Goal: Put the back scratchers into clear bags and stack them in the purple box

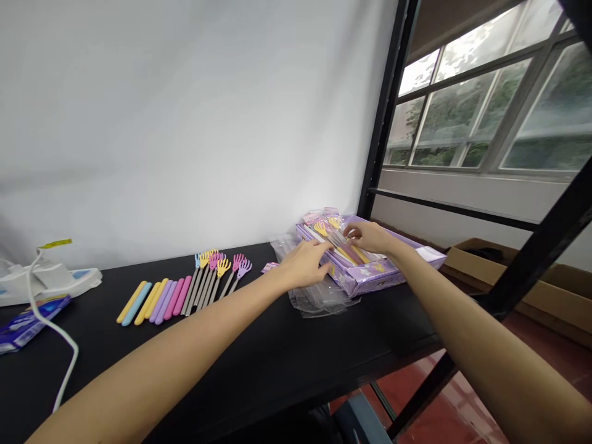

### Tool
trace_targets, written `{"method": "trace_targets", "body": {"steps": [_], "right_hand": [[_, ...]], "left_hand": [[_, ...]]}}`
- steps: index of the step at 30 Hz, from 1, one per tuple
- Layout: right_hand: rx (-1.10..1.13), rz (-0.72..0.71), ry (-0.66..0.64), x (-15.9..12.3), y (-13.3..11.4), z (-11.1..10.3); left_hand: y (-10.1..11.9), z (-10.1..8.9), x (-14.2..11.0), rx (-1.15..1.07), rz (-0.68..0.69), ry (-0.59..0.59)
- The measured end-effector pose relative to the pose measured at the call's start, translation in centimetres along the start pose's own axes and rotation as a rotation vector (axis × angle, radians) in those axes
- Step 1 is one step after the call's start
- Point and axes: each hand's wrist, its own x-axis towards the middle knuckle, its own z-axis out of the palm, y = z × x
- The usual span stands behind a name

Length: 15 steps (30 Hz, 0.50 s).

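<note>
A purple open-topped box (pixel 365 283) stands at the right of the black table, with bagged back scratchers (pixel 343 243) lying in it. My right hand (pixel 370 237) reaches over the box, its fingers curled and closed on one of the bagged back scratchers. At the box's near left edge is my left hand (pixel 305 264), palm down, fingers stretched and thumb apart. Below it lie clear plastic bags (pixel 319 299). Further left, metal rods with hand-shaped heads (pixel 213 277) rest side by side. Next to them is a row of coloured handles (pixel 155 301) in yellow, blue, purple and pink.
A white power strip (pixel 69 280) with a white cable (pixel 69 345) sits at the far left, beside a blue packet (pixel 32 324). Black metal frame posts (pixel 386 105) rise at the right. Behind them, cardboard boxes (pixel 509 280) stand on the red floor.
</note>
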Motion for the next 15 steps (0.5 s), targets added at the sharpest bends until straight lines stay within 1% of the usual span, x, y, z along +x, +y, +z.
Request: {"method": "trace_targets", "body": {"steps": [2, 4, 6, 8, 9, 10, 12, 13, 15], "right_hand": [[0.099, -0.029, -0.011, -0.2, 0.5, -0.3], [0.14, -0.048, -0.008, -0.3, 0.8, -0.4], [0.118, -0.066, -0.041, -0.3, 0.9, -0.5], [0.035, -0.072, -0.093, -0.3, 0.7, -0.6], [-0.018, -0.068, -0.097, -0.3, 0.3, -0.7], [-0.064, -0.063, -0.076, -0.3, -0.2, -0.9], [-0.095, -0.076, 0.028, -0.3, -1.9, -1.3], [-0.068, -0.105, 0.089, -0.3, -3.0, -1.6], [0.038, -0.209, 0.172, -0.5, -5.9, -2.2]], "left_hand": [[-0.3, -0.1, -0.3, -0.002, 0.007, 0.012], [-0.6, -0.1, -0.5, -0.009, 0.011, 0.019], [-0.9, -0.1, -0.9, -0.006, 0.009, 0.011], [-1.2, -0.2, -1.2, 0.0, 0.006, 0.004], [-1.3, -0.3, -1.4, 0.0, 0.007, 0.007], [-1.5, -0.5, -1.7, -0.002, 0.009, 0.014], [-1.8, -1.2, -2.1, -0.012, 0.01, 0.027], [-2.1, -1.8, -2.4, -0.022, 0.011, 0.029], [-2.7, -3.4, -3.0, -0.049, -0.007, 0.032]]}}
